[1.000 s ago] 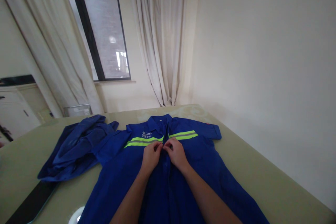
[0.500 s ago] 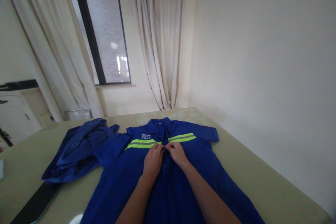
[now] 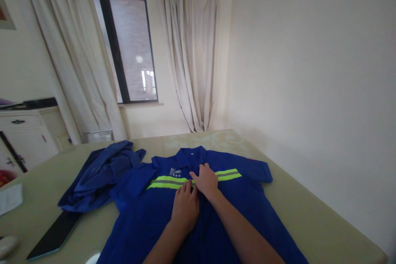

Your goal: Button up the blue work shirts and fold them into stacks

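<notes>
A blue short-sleeved work shirt (image 3: 148, 214) with a yellow-green reflective band lies spread on the table, collar at the far end. My left hand (image 3: 185, 205) rests on the shirt front just below the band, fingers slightly apart and pointing away. Higher up, my right hand (image 3: 204, 179) lies over the band beside the front opening, its thumb and fingers apart on the cloth. Neither hand visibly grips anything. Part of the button strip is hidden beneath the hands.
A crumpled blue garment (image 3: 105, 173) lies left of the shirt, partly over a dark flat object (image 3: 54, 235). White paper (image 3: 10, 199) sits at the table's left edge. A wall (image 3: 309, 90) runs along the right side.
My right hand has let go of the front edge and moved up onto the band. My left hand has opened from its pinch and lies flatter. The view has shifted slightly left.
</notes>
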{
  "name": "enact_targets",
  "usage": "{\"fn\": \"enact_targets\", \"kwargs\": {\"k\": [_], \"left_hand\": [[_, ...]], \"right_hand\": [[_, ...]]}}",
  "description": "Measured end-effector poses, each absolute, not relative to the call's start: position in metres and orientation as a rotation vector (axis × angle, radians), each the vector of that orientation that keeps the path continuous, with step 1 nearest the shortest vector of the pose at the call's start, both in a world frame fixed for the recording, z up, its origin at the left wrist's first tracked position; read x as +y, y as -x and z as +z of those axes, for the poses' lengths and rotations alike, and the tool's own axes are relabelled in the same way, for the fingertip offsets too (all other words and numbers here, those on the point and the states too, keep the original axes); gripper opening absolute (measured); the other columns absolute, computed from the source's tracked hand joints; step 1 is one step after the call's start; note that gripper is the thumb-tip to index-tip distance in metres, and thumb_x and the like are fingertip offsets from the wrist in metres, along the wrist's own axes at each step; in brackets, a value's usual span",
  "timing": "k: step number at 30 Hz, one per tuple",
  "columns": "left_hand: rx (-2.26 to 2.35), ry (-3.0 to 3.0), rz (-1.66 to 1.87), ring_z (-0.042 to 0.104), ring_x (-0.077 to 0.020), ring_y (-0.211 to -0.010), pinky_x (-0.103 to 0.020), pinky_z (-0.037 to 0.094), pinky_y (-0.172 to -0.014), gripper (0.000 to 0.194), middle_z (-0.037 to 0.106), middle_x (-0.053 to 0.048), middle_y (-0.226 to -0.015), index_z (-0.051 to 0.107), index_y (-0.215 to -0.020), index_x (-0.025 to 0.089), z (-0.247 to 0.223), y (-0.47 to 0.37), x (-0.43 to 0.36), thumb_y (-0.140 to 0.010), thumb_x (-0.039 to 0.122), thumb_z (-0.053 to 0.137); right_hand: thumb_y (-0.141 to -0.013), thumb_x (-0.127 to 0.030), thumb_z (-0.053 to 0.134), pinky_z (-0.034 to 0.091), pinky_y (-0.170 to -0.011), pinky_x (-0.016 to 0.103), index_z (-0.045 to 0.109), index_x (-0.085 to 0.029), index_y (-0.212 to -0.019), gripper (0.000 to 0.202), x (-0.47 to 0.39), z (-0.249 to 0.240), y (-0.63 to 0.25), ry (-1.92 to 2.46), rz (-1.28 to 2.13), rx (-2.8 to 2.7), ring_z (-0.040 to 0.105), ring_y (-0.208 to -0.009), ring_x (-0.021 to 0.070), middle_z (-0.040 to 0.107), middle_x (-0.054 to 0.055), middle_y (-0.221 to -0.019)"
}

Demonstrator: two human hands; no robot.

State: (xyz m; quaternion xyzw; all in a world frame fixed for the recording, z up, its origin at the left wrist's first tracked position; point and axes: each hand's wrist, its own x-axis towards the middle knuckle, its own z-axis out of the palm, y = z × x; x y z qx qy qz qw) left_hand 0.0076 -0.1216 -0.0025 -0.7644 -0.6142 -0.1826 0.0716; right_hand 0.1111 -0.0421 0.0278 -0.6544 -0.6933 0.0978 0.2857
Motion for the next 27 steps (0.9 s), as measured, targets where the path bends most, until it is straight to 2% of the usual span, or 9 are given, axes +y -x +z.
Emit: {"fn": "enact_targets", "kwargs": {"k": [2,4,6,10,13,16,19,23,27], "left_hand": [[-1.853,2.339,-0.471,0.058,-0.0315,-0.125,-0.047,0.046,-0.103,0.042,0.063,-0.014,-0.137,0.064,-0.13,0.019,0.008,-0.008,-0.133,-0.091,0.018,0.048],[-1.923,2.358,-0.462,0.062,-0.0296,-0.116,-0.043,0.048,-0.097,0.034,0.069,-0.012,-0.124,0.068,-0.119,0.019,0.021,-0.003,-0.131,-0.092,0.019,0.048],[-2.036,2.331,-0.487,0.067,-0.0262,-0.107,-0.038,0.049,-0.092,0.03,0.073,-0.01,-0.111,0.07,-0.111,0.019,0.031,0.004,-0.115,-0.094,0.017,0.045],[-2.16,2.256,-0.556,0.071,-0.0251,-0.093,-0.035,0.051,-0.08,0.032,0.074,-0.011,-0.108,0.067,-0.123,0.02,0.033,0.008,-0.071,-0.099,0.023,0.046],[-2.151,2.256,-0.648,0.07,-0.0229,-0.089,-0.032,0.05,-0.075,0.025,0.071,-0.008,-0.108,0.071,-0.112,0.024,0.023,0.003,-0.052,-0.098,0.025,0.05],[-2.106,2.259,-0.786,0.067,-0.0208,-0.1,-0.029,0.048,-0.081,0.02,0.067,-0.006,-0.109,0.07,-0.099,0.023,0.016,0.002,-0.05,-0.098,0.02,0.05],[-2.072,2.271,-0.899,0.065,-0.0199,-0.099,-0.029,0.047,-0.085,0.016,0.067,-0.005,-0.102,0.066,-0.097,0.022,0.015,0.005,-0.05,-0.098,0.019,0.05],[-2.042,2.286,-1.011,0.066,-0.0193,-0.09,-0.029,0.047,-0.082,0.014,0.068,-0.003,-0.095,0.064,-0.097,0.022,0.014,0.009,-0.047,-0.097,0.019,0.051],[-2.031,2.3,-1.081,0.067,-0.0199,-0.087,-0.03,0.048,-0.08,0.015,0.07,-0.003,-0.093,0.066,-0.096,0.022,0.012,0.01,-0.045,-0.094,0.016,0.053]], "right_hand": [[-0.09,-0.031,0.061,0.045,-0.072,0.031,0.071,-0.018,-0.09,0.016,-0.037,0.023,-0.111,1.691,0.292,-1.821,0.069,-0.091,0.0262,0.07,0.015,-0.109],[-0.092,-0.025,0.055,0.044,-0.071,0.029,0.069,-0.019,-0.083,0.018,-0.034,0.018,-0.114,1.634,0.35,-1.791,0.068,-0.085,0.0222,0.071,0.011,-0.098],[-0.093,-0.027,0.055,0.043,-0.068,0.026,0.068,-0.02,-0.078,0.021,-0.03,0.013,-0.12,1.574,0.402,-1.763,0.067,-0.079,0.0197,0.071,0.006,-0.084],[-0.09,-0.032,0.058,0.041,-0.061,0.025,0.066,-0.02,-0.074,0.022,-0.025,0.008,-0.131,1.46,0.474,-1.693,0.064,-0.068,0.0181,0.069,0.001,-0.07],[-0.087,-0.028,0.058,0.042,-0.06,0.024,0.067,-0.02,-0.072,0.019,-0.024,0.005,-0.131,1.415,0.492,-1.666,0.064,-0.065,0.0176,0.069,0.001,-0.069],[-0.083,-0.024,0.061,0.043,-0.06,0.024,0.069,-0.021,-0.076,0.011,-0.026,0.005,-0.127,1.356,0.504,-1.634,0.064,-0.063,0.0168,0.07,0.001,-0.07],[-0.079,-0.019,0.063,0.044,-0.062,0.024,0.073,-0.022,-0.084,0.012,-0.031,0.007,-0.121,1.317,0.493,-1.644,0.064,-0.064,0.0166,0.072,0.0,-0.074],[-0.079,-0.015,0.062,0.046,-0.067,0.025,0.078,-0.022,-0.091,0.022,-0.034,0.011,-0.119,1.384,0.42,-1.676,0.067,-0.07,0.0182,0.075,0.003,-0.081],[-0.08,-0.013,0.062,0.046,-0.069,0.025,0.08,-0.021,-0.092,0.023,-0.035,0.012,-0.12,1.412,0.416,-1.731,0.068,-0.074,0.0184,0.076,0.005,-0.084]]}}
